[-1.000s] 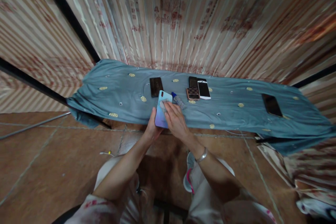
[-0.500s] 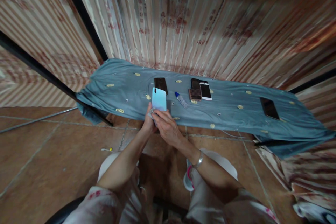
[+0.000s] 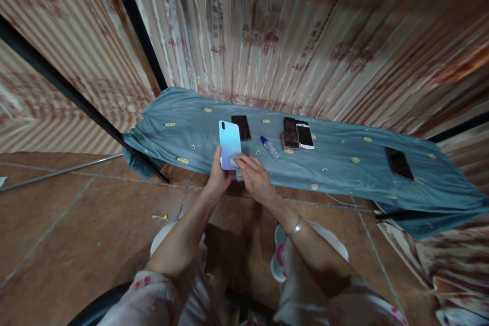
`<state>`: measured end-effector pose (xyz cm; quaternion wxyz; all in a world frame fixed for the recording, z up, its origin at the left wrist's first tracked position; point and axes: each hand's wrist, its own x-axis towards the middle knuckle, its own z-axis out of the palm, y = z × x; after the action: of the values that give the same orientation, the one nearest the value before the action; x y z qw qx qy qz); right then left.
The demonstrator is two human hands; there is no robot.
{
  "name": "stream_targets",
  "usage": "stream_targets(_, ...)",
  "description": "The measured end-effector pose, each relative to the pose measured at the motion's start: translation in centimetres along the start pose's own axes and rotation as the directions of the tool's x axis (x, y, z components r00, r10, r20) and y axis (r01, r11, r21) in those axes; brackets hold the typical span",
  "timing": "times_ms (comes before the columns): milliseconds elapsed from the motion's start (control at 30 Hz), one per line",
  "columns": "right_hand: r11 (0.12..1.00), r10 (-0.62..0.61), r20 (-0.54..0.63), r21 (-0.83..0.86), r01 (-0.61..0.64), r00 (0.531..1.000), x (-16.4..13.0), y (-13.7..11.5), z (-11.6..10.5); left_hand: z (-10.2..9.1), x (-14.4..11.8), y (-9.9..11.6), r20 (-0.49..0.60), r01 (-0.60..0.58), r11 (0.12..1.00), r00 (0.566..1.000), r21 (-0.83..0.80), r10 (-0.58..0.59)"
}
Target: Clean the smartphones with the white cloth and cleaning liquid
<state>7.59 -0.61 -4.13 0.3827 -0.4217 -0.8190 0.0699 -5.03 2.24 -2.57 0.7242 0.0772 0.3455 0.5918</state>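
Observation:
A light blue smartphone (image 3: 229, 140), back side up with its camera at the top left, is held by my left hand (image 3: 218, 175) at its lower left edge. Pinched in my right hand (image 3: 255, 175) is a greyish cloth (image 3: 238, 169), which rests against the phone's lower right corner. A small clear bottle with a blue cap (image 3: 272, 149) lies on the blue bench cover just beyond my right hand. Behind the held phone lies a dark phone (image 3: 241, 127).
The blue patterned cloth (image 3: 344, 150) covers a long narrow bench. On it lie a black phone (image 3: 290, 125), a white-framed phone (image 3: 305, 135), a blurred brownish item (image 3: 290, 140) and another dark phone (image 3: 399, 163) at right. Dark poles (image 3: 82, 97) slant at left before striped curtains.
My right hand with the cloth has moved to the phone's lower right corner, uncovering more of its back. The view has shifted slightly, moving the bench a little rightward.

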Motion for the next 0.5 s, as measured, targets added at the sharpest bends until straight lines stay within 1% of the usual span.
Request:
stream_targets(100,0.999,0.042,0.01,-0.014,-0.042,0.999,0.1,0.5,0.0,0.1,-0.4,0.0,0.006,-0.022,1.0,1.0,-0.007,0.022)
stream_targets(200,0.998,0.057,-0.005,-0.035,-0.057,0.998,0.2,0.8,0.0,0.4,-0.9,-0.3,0.01,-0.021,1.0,1.0,0.022,0.021)
stream_targets(300,0.995,0.077,-0.024,-0.065,-0.079,0.997,0.5,1.3,-0.1,0.4,-1.3,-0.8,0.069,-0.032,0.998,0.997,0.056,0.028)
stream_targets(367,0.992,0.096,-0.039,-0.083,-0.099,0.995,0.7,1.8,-0.2,0.2,-1.5,-1.3,0.106,-0.002,0.996,0.994,0.089,-0.007)
stream_targets(500,0.986,0.137,-0.072,-0.09,-0.143,0.988,1.1,2.1,-0.4,-0.2,-1.9,-2.1,0.095,0.082,0.982,0.991,0.17,-0.099)
